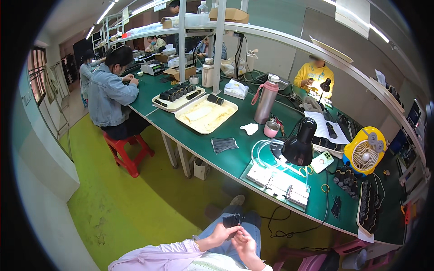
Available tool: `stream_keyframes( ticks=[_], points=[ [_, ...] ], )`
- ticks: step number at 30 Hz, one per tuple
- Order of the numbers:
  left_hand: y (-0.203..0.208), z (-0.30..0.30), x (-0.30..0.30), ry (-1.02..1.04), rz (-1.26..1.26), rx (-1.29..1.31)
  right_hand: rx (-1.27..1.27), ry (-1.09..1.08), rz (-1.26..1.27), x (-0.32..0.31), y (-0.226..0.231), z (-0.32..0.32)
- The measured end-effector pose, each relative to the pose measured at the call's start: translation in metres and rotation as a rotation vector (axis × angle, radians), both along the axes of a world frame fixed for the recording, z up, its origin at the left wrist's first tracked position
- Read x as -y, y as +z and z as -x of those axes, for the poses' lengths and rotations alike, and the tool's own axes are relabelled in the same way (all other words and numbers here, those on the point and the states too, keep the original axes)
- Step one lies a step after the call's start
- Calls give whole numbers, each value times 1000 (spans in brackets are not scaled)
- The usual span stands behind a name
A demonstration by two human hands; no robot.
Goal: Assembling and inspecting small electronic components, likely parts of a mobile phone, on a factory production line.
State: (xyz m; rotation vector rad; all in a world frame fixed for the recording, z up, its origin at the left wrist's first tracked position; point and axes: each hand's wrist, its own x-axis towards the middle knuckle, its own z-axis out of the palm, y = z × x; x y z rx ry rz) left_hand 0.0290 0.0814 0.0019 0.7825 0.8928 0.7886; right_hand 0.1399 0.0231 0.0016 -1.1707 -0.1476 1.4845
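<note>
Black item (pixel 231 220), lamp (pixel 299 145) beside lit fixture (pixel 277 184)

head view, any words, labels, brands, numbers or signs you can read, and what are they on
Nothing is clear enough to quote.
White sheet on the green table: print too small.
Small white sign near the top: too small, blurred.
White packet: any print too small to read.
Dark thing in the left hand: no lettering can be made out.

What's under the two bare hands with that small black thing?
Blue denim trousers show beneath the left hand and right hand. The hands hide the denim directly below them and part of the black thing.
</note>
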Motion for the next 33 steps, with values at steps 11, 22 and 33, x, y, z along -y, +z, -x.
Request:
stream_keyframes(
  ticks=[11,22,33],
  points=[
    [-17,-26,16,120,110,157,-454,-119,32,-13,-11,4],
    [3,-14,31,-515,117,65,78,784,-107,-3,26,-43],
    [11,-17,22,-530,243,91,-25,720,-31,-5,22,-56]
  ],
)
